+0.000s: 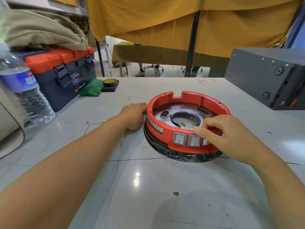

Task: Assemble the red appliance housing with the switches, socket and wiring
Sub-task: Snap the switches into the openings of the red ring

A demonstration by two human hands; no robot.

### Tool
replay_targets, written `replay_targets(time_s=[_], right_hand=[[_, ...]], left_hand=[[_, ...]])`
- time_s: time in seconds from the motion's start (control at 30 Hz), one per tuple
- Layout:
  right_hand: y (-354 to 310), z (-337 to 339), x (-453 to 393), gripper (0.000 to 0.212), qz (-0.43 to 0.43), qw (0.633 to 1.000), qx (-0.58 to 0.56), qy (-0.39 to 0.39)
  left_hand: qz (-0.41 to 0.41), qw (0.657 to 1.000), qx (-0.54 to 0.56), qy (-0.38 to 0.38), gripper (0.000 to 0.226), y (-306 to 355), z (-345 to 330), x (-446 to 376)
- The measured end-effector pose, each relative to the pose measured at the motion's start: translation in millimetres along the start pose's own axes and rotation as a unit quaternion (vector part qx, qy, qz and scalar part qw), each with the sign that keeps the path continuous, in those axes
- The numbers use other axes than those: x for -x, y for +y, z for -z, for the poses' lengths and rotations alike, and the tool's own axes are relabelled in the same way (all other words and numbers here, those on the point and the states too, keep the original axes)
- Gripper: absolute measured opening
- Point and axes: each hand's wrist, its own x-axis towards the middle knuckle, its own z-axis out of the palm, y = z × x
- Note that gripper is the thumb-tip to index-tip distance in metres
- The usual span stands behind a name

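The red ring-shaped appliance housing (186, 100) lies on the grey table on a black base ring (194, 158). Two grey rocker switches (179, 138) sit side by side in its near wall. My right hand (221, 138) grips the housing's near rim just right of the switches, fingers curled over the edge and thumb on the outside. It hides whatever lies to their right. My left hand (133, 115) rests flat against the housing's left side. A thin white wire (92, 123) lies loose on the table beside my left forearm.
A blue and orange toolbox (66, 70) under a beige bag and a water bottle (24, 90) stand at the left. A roll of tape on a black pad (110, 85) and a green bag (90, 88) lie behind. A dark metal box (267, 76) stands at the right.
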Motion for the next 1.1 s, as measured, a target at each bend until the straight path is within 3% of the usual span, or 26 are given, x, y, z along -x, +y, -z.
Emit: replay_targets(time_s=[0.17, 0.33, 0.5, 0.67, 0.83, 0.97, 1.1], right_hand=[[3.2, -0.3, -0.7, 0.057, -0.001, 1.000, 0.012, -0.006], [5.4, -1.7, -0.8, 0.041, -0.001, 1.000, 0.008, -0.006], [5.3, -1.8, -0.4, 0.039, -0.001, 1.000, 0.003, -0.009], [3.5, -3.0, 0.0, 0.033, 0.007, 1.000, -0.002, -0.013], [-4.5, -7.6, 0.8, 0.024, 0.034, 0.999, -0.009, -0.008], [-7.4, -13.9, -1.1, 0.014, 0.045, 0.999, -0.019, -0.009], [-5.5, -13.7, -1.7, 0.013, 0.049, 0.998, -0.030, 0.003]], left_hand=[[0.035, 0.997, 0.023, 0.069, 0.032, -5.6, -6.1, 0.8], [0.046, 0.980, 0.134, 0.138, 0.014, -7.5, -6.7, 13.4], [0.049, 0.932, 0.294, 0.208, 0.033, -8.7, -1.6, 30.4], [0.016, 0.877, 0.426, 0.221, 0.044, -6.6, 9.0, 56.7], [-0.077, 0.880, 0.406, 0.234, 0.040, 5.7, 22.1, 83.5], [-0.118, 0.861, 0.445, 0.215, 0.035, 23.7, 28.1, 103.1], [-0.139, 0.889, 0.367, 0.237, 0.034, 37.2, 29.8, 116.2]])
